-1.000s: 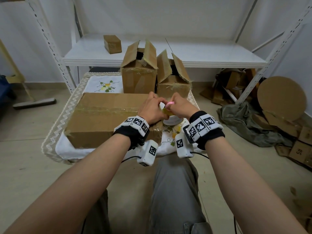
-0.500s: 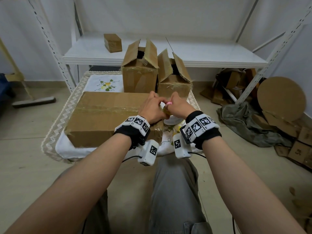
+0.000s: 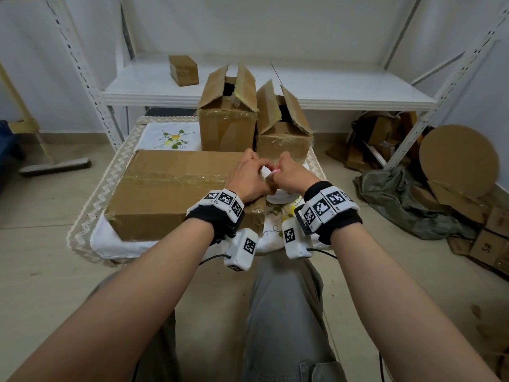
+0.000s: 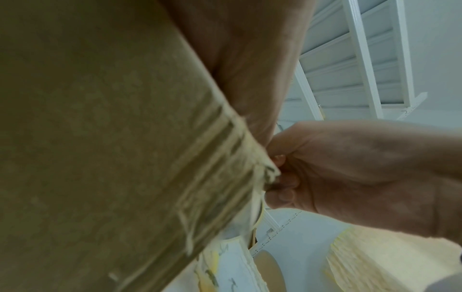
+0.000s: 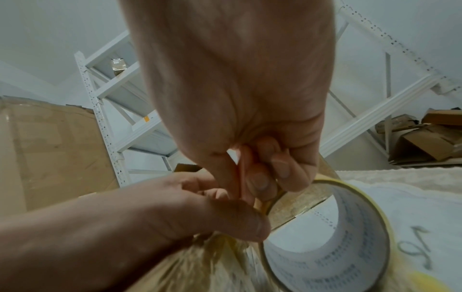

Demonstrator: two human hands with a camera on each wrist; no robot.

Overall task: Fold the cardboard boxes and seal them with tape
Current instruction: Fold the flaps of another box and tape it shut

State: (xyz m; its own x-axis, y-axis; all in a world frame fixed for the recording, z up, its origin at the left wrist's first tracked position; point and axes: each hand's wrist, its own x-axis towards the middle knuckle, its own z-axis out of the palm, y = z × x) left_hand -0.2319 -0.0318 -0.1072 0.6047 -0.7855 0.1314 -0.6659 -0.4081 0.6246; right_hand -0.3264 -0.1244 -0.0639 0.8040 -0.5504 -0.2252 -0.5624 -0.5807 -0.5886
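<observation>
1. The left hand [image 3: 249, 177] rests on the right end of the large flat box [image 3: 170, 188], fingers curled, pinching the tape strip [image 4: 268, 173] at the box edge.
2. The right hand [image 3: 290, 175], touching the left, grips a small pink tool [image 3: 276, 170] at the same strip.
3. The tape roll [image 5: 332, 233] sits just below both hands, on the embroidered cloth [image 3: 176, 136].
4. Beyond the grip stand two open boxes [image 3: 227, 125], side by side.

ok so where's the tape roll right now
In the head view the tape roll sits on the white cloth, right of the big closed box, below both hands.
</observation>
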